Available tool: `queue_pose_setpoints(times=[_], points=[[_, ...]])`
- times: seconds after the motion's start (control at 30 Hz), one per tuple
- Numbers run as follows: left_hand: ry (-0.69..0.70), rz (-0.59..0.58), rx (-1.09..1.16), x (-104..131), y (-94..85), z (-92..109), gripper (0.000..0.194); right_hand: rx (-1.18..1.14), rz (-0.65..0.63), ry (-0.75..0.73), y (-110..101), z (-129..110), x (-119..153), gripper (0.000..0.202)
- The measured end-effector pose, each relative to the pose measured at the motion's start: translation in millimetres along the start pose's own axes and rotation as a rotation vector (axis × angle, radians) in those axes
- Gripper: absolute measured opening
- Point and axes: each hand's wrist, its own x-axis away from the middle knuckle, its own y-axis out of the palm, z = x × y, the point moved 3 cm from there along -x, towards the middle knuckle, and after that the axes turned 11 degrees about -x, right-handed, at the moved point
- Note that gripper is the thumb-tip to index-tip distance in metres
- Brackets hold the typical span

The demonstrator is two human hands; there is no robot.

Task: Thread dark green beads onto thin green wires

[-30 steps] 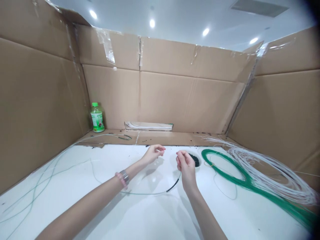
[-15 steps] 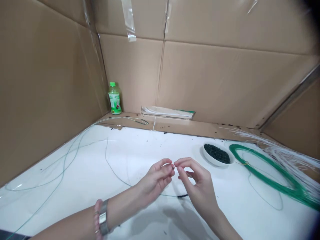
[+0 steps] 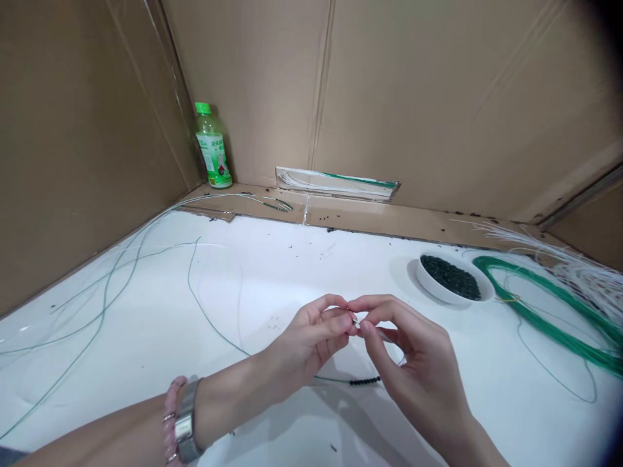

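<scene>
My left hand (image 3: 321,334) is closed in a pinch, with a small dark bead (image 3: 355,321) at the tips of its thumb and forefinger. Close against it, my right hand (image 3: 403,340) pinches the pale end of a thin green wire (image 3: 219,332). The fingertips of both hands nearly touch, and they partly hide the bead and the wire end. Below the hands, a short row of black beads (image 3: 365,381) is strung on the wire. Part of the wire loops out beside my right fingers.
A white bowl (image 3: 424,285) of dark beads stands to the right. Beyond it lie a green wire coil (image 3: 535,334) and white strands (image 3: 579,259). A green-capped bottle (image 3: 213,152) stands in the back left corner. Cardboard walls (image 3: 413,97) enclose the white table (image 3: 272,266).
My hands have come closer together, and the right fingertips now meet the left ones at the bead. The camera view has tilted down and moved nearer.
</scene>
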Motion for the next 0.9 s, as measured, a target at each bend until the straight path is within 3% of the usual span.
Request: queue_pose_setpoints(times=[0.63,0.9], points=[[0.006,0.033,-0.053,-1.1,-1.3,1.5,0.015,0.056,-0.037,-0.059,-0.3,-2.5,0.9,0.011],[0.240,0.167,-0.408,-0.3,-7.1,10.0,0.017,0.210,-0.077,-0.092,-1.7,-4.4,-2.3,0.012]])
